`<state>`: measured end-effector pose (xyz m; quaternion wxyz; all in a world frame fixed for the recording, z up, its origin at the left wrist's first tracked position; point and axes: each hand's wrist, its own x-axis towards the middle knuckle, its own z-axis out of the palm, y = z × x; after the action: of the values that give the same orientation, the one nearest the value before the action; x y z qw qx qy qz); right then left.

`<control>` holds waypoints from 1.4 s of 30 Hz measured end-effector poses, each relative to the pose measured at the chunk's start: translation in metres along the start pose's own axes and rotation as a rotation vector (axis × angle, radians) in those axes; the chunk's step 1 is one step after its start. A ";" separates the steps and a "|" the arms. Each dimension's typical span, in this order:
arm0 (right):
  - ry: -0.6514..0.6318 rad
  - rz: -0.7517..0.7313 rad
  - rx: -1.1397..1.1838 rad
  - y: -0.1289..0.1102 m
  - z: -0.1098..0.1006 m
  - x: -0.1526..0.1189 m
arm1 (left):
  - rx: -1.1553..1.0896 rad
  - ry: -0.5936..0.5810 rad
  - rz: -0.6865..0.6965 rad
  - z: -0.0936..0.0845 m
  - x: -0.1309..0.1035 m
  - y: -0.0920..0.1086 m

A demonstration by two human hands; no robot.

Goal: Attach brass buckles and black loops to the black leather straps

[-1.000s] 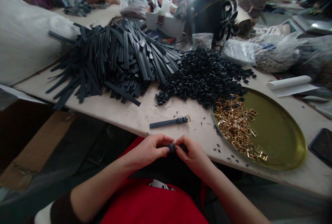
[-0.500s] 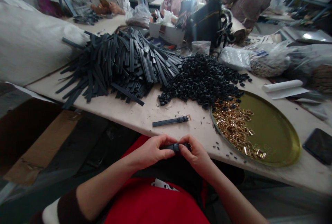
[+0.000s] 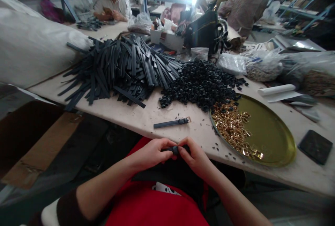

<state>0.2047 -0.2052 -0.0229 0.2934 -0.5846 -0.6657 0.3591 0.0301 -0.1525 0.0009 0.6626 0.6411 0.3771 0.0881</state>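
Two hands of mine meet at the bottom centre of the frame, just in front of the table edge, around one short dark strap. My left hand pinches its left part between thumb and fingers; my right hand grips the other end, thumb and fingers closed, and hides most of that end. The fingertips of both hands nearly touch at the strap's raised band.

Just beyond, near the middle of the frame, a buckled strap lies flat on the table, its gold buckle pointing right. Left of centre, many dark strips lie in a big, loose pile, and a heap of black loops lies against their right side. At right I see a round tray, with gold buckles gathered along its left side and a few loops on top. A flat black object lies near the right edge of the frame. In the upper left, a person holds something brown.
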 end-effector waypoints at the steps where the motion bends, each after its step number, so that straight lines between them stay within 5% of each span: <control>1: 0.002 0.005 0.016 0.001 0.001 0.001 | -0.028 0.011 -0.022 0.000 0.001 -0.001; 5: 0.002 0.016 -0.008 0.003 0.003 0.006 | -0.079 0.070 -0.093 0.000 0.009 -0.005; 11: -0.037 -0.007 -0.092 0.004 0.003 0.015 | -0.123 -0.018 -0.112 -0.015 0.015 -0.002; 15: -0.022 -0.045 -0.160 0.005 0.007 0.022 | -0.071 0.078 -0.149 -0.020 0.020 -0.001; 22: 0.163 -0.095 -0.085 0.006 0.004 0.059 | 0.336 0.183 0.130 -0.033 0.042 0.020; 26: 0.234 -0.100 -0.354 0.015 -0.007 0.096 | 0.728 0.358 0.247 -0.067 0.051 0.027; 30: 0.194 -0.156 -0.541 0.032 -0.005 0.118 | 1.250 0.691 0.040 -0.117 0.045 0.012; 32: 0.203 -0.176 -0.562 0.038 -0.002 0.118 | 1.389 0.758 -0.080 -0.141 0.040 -0.001; 35: 0.296 -0.224 -0.538 0.036 -0.003 0.110 | 1.446 0.778 -0.026 -0.160 0.034 -0.014; 37: 0.356 -0.226 -0.441 0.026 -0.007 0.101 | 1.413 0.806 0.098 -0.154 0.028 -0.013; 39: 0.329 -0.144 -0.222 0.012 -0.013 0.090 | 1.343 0.797 0.272 -0.129 0.017 -0.005; 42: 0.115 0.065 0.333 -0.007 -0.017 0.073 | 1.225 0.520 0.653 -0.070 -0.006 0.008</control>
<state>0.2041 -0.1310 -0.0091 0.4119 -0.5686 -0.5600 0.4397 -0.0138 -0.0997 0.0179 0.0154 0.9340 0.2935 0.2033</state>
